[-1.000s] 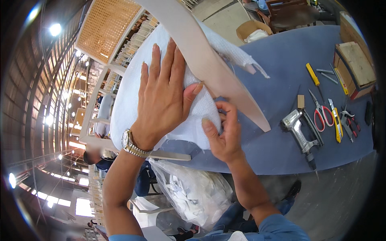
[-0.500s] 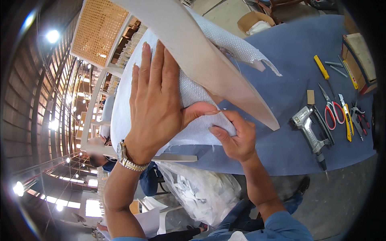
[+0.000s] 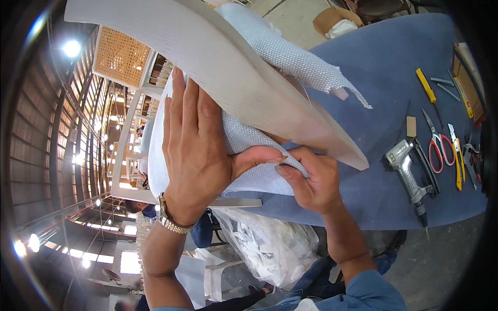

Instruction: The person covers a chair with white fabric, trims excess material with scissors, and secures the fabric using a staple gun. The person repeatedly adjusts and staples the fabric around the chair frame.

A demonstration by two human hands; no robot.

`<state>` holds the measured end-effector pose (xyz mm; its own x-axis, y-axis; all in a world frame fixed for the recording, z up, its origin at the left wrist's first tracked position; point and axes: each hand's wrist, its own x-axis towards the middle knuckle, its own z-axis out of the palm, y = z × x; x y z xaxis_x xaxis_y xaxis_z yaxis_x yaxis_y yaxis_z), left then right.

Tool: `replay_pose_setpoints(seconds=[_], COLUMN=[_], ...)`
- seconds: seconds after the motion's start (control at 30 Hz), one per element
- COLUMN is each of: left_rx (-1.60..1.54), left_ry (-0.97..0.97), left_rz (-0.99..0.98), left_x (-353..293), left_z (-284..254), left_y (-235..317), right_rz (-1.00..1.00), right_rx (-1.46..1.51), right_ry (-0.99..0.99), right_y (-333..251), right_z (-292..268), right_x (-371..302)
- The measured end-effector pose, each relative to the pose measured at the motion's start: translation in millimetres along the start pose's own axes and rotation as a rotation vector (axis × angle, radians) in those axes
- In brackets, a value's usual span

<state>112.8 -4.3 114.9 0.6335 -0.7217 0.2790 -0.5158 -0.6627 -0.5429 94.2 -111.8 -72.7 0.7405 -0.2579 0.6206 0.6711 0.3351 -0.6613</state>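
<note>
A light blue-grey woven fabric [image 3: 241,133] covers what looks like the seat of a pale wooden chair part. My left hand [image 3: 194,142], with a watch on its wrist, lies flat on it, fingers stretched out and the thumb reaching along a fold toward my right hand. Between the thumb and fingers of my right hand [image 3: 317,182] the folded fabric edge is pinched. A broad pale wooden chair leg [image 3: 259,90] slants across above both hands and hides some fingertips. Past it, a frayed fabric end [image 3: 332,78] hangs over the table.
On the blue-grey table [image 3: 358,199] at right lie a staple gun [image 3: 407,168], red-handled scissors [image 3: 440,147], a yellow utility knife [image 3: 457,163], pliers [image 3: 471,160] and a yellow-handled tool [image 3: 426,87]. Below hangs a clear plastic bag [image 3: 272,243] of scraps. A woven cane panel [image 3: 122,54] stands far left.
The fabric edge in my right hand has been folded over toward the wood. The view has shifted slightly, with the chair leg filling more of it; my left hand stays flat.
</note>
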Motion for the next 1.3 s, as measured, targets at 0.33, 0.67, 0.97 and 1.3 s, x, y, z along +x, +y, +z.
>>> replay_pose_setpoints(seconds=[0.33,0.67,0.97,1.3], left_rx=[0.008,0.058,0.079,0.096], left_ry=[0.075,0.055,-0.014,0.089], left_rz=[-0.102,-0.064,-0.108,-0.121], left_x=[3.3,-4.0,-6.3,-8.0], left_z=[1.9,6.2,5.9,13.6], left_y=[15.6,12.2,14.2,14.4], right_rz=[0.015,0.035,0.027,0.05], right_rx=[-0.088,0.079,0.216,0.11], right_ry=[0.022,-0.178,0.012,0.114], right_y=[-0.2,12.3,21.9,18.1], right_z=[1.2,3.3,12.7,6.1], right_x=[0.1,-15.5,-20.6,-13.2])
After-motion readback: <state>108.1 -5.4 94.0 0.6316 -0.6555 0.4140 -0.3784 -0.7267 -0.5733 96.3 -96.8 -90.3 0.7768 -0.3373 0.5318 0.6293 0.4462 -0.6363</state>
